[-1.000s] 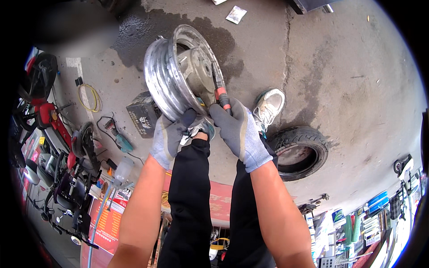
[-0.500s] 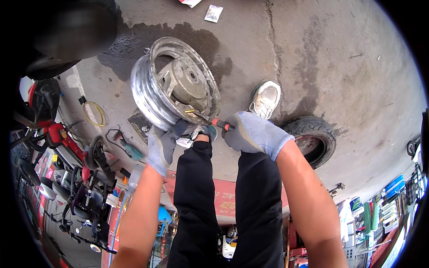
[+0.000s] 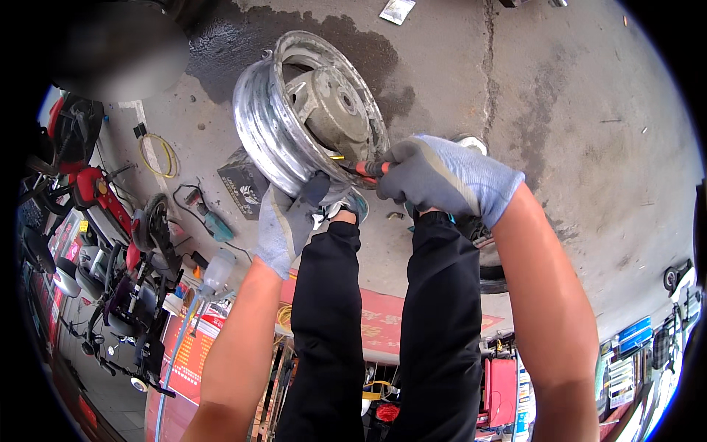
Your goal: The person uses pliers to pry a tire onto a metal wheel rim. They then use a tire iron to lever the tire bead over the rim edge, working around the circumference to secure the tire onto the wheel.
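Note:
A silver metal wheel rim (image 3: 265, 125) with a dull grey hub (image 3: 342, 107) stands tilted on the floor in front of me, without a tire. My left hand (image 3: 287, 225), in a grey-blue work glove, grips the near lower edge of the rim. In my gloved right hand (image 3: 431, 173) are red-handled pliers (image 3: 370, 169), their front end at the rim's near right edge. A small yellow piece (image 3: 336, 157) shows inside the rim by the pliers' front end. What the jaws touch is too small to tell.
A black printed box (image 3: 241, 184) sits left of the rim, near a teal power tool (image 3: 215, 227) and a yellow hose coil (image 3: 171, 158). Parked scooters (image 3: 96, 191) line the left. A tire (image 3: 492, 276) lies partly behind my right leg. Wet stains mark the concrete.
My view has shifted, so the rim sits higher and further right in it. My right hand has turned with the pliers, showing more of the red handles. My left hand keeps its grip.

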The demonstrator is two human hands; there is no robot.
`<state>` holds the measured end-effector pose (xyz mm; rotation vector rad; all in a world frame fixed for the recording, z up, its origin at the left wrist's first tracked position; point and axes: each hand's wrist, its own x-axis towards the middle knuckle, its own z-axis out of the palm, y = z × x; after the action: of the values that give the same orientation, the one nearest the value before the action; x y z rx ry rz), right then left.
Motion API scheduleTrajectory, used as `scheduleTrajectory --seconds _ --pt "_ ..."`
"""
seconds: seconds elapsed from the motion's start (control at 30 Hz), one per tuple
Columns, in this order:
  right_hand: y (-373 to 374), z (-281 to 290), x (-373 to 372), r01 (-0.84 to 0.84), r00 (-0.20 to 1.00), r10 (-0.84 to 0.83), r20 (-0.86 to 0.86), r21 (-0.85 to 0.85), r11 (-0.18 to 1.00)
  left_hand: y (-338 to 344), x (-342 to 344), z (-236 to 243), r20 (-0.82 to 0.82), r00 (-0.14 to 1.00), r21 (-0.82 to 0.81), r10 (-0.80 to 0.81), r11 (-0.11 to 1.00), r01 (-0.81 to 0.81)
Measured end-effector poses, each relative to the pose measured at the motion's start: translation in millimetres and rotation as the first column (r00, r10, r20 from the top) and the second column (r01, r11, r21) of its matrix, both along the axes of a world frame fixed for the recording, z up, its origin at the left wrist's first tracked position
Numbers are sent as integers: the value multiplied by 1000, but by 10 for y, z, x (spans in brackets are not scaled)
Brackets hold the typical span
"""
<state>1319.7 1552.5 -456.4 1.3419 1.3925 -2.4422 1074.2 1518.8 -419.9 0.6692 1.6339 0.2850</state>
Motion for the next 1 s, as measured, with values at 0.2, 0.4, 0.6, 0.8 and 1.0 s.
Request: scheduleTrajectory --seconds 0.2,0.4,0.6,0.8,1.0 --pt "46 232 -84 32 998 -31 54 -13 999 81 -54 23 34 998 -96 44 995 -41" --pt "78 252 -107 98 995 -97 7 -56 994 109 -57 2 104 986 -100 128 988 -117" --pt "287 331 -73 -40 995 49 88 -102 994 32 79 -24 53 987 -12 155 988 -154" --pt "331 250 -241 -238 970 225 88 180 955 -29 249 -27 -42 943 -41 329 943 -331" --pt "333 377 -379 -359 914 288 285 240 902 -128 277 -117 7 921 32 390 920 -390"
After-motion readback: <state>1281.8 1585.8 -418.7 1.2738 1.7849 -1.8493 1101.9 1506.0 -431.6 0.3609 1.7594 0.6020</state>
